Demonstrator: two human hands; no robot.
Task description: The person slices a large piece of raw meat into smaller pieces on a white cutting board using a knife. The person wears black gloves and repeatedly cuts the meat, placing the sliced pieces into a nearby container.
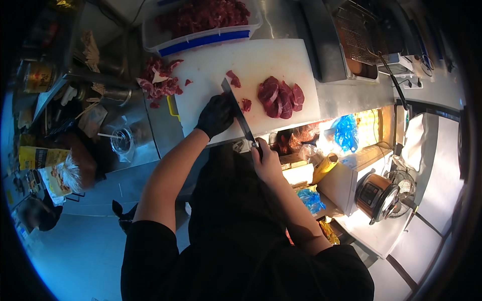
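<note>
My right hand (268, 161), bare, grips the dark handle of a long kitchen knife (238, 109). The blade slants up and left across a white cutting board (211, 67). My left hand (216, 116), in a black glove, is curled on the board against the blade's left side. It presses on a piece of red meat that its fingers mostly hide. Two small meat scraps (246, 105) lie right of the blade. Farther right, several thick slices of red meat (279, 98) overlap. A heap of trimmings (160, 81) lies at the board's left edge.
Behind the board stands a clear plastic tub (203, 40) of cut meat. A fryer with a wire basket (357, 34) is at the back right. A clear bag holding a cup (122, 140) stands left. An electric cooker (376, 197) sits at right. Another person (41, 214) appears far left.
</note>
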